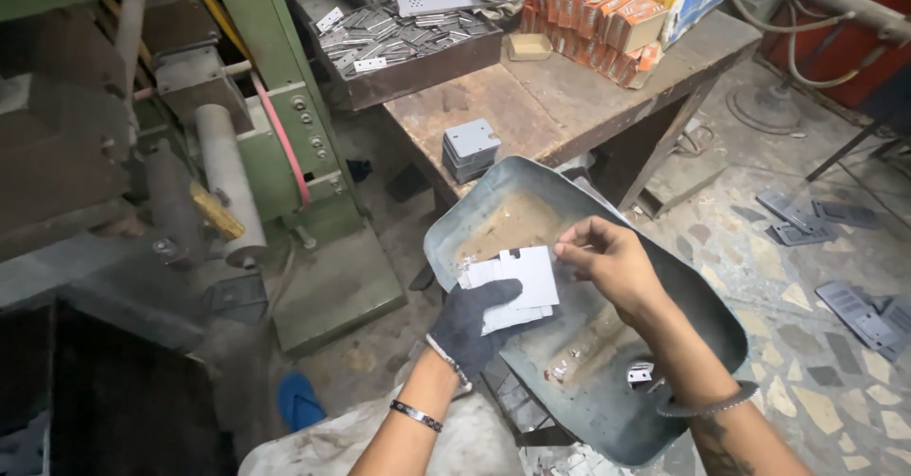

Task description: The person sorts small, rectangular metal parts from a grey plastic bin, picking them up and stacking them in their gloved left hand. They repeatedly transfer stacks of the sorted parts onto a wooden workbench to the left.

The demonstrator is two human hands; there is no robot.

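My left hand [472,324], in a dark glove, grips a stack of flat, light metal plates [517,284] from below. My bare right hand [607,260] pinches the right edge of the top plate with fingertips. Both hands hover over a dented grey metal tray [664,381] with rusty patches. A small loose metal piece [640,374] lies in the tray near my right forearm.
A worn wooden table [531,106] stands behind, with a small pile of grey plates [470,149], a box of metal hinges [408,39] and orange cartons [598,20]. A green press machine [275,125] fills the left. Metal plates [859,310] lie on the stone floor at right.
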